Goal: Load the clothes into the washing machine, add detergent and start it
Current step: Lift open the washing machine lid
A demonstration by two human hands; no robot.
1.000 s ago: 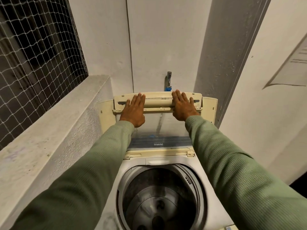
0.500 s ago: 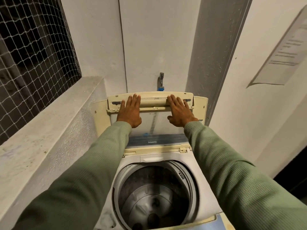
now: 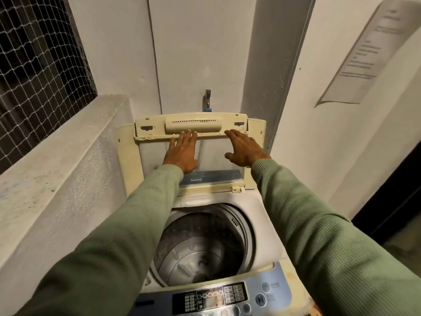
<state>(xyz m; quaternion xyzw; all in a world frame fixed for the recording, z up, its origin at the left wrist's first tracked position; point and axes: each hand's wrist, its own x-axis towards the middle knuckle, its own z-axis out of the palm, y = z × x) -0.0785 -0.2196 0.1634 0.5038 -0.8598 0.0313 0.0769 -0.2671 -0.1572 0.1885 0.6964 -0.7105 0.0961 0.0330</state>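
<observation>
A top-loading washing machine [image 3: 257, 215] stands below me with its cream lid [image 3: 193, 126] raised upright against the back wall. My left hand [image 3: 182, 151] lies flat on the lid's clear panel, fingertips at the lid's handle bar. My right hand [image 3: 243, 149] has straight fingers spread against the panel's right side. The steel drum [image 3: 200, 249] is open to view and holds no clothes. The blue control panel [image 3: 216, 297] with its buttons runs along the bottom edge. No clothes or detergent are in view.
A concrete ledge [image 3: 57, 156] runs along the left under a netted window [image 3: 38, 55]. A tap [image 3: 207, 99] sticks out of the wall behind the lid. A grey pillar [image 3: 273, 65] and a wall with a paper notice [image 3: 362, 55] close in the right side.
Both hands have slid down from the lid's handle bar onto the clear panel. The view has tipped down, bringing the control panel into sight.
</observation>
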